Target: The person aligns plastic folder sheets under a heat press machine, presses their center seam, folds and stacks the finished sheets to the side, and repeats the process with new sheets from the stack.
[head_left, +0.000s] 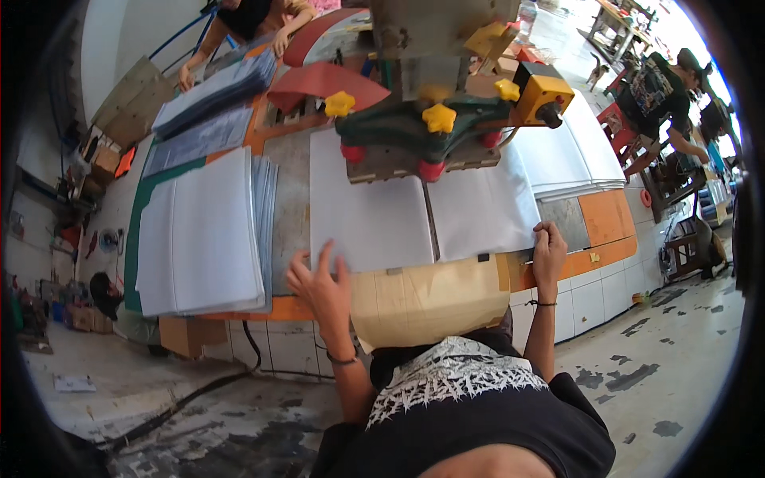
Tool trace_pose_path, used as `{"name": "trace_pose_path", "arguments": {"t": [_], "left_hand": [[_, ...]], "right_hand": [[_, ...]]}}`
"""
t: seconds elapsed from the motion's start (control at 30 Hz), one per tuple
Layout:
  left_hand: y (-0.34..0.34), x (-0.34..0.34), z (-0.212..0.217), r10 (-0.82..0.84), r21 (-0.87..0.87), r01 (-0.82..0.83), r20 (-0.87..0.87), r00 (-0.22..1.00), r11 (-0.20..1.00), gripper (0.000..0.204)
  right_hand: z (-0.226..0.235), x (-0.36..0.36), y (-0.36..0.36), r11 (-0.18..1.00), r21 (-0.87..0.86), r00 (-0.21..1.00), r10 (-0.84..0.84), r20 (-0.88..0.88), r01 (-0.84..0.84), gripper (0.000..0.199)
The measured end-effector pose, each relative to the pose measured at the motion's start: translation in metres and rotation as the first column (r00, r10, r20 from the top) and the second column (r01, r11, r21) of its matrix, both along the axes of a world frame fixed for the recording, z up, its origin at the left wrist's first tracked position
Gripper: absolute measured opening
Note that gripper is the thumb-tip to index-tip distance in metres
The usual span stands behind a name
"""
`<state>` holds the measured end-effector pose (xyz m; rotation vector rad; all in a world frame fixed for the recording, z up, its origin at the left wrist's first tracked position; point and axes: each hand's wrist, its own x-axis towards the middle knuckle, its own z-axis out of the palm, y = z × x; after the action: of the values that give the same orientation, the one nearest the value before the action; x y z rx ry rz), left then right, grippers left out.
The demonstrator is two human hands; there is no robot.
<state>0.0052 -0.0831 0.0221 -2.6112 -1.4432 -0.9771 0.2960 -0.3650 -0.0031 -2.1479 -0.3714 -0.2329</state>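
Observation:
A wide white two-panel sheet (pixel 370 227) lies flat in front of me, a narrow dark strip running down between its panels. At its near right corner my right hand (pixel 549 253) has the edge pinched between thumb and fingers. My left hand (pixel 319 287) is at the near left corner, fingers apart and slightly blurred, and it holds nothing. Over the sheet's far part hangs a green press head (pixel 398 127) with yellow star knobs and red feet; it hides that part. A tan board (pixel 430 303) covers the table's near edge, between my forearms.
On the left stands a stack of white sheets (pixel 199 231), with clear-covered stacks (pixel 215 92) beyond. More white sheets (pixel 566 155) lie at the right, beside a yellow control box (pixel 543 94). One person (pixel 263 20) is across the table, another (pixel 661 103) sits at far right.

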Motion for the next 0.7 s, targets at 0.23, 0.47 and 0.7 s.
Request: {"name": "trace_pose_path", "arguments": {"t": [0.23,0.47,0.7], "left_hand": [[-0.022,0.039,-0.008,-0.636,-0.226,0.632,0.061,0.769,0.742,0.044],[-0.018,0.045,-0.011,-0.617,-0.216,0.612,0.050,0.785,0.761,0.044],[-0.018,0.047,-0.010,-0.563,-0.216,0.575,0.120,0.817,0.789,0.042]], "right_hand": [[0.001,0.004,0.006,0.999,0.045,0.979,-0.028,0.202,0.019,0.019],[0.000,0.002,0.006,0.988,-0.144,0.997,-0.055,0.060,0.063,0.018],[-0.005,0.007,0.008,0.995,-0.077,0.994,-0.052,0.093,0.059,0.019]]}}
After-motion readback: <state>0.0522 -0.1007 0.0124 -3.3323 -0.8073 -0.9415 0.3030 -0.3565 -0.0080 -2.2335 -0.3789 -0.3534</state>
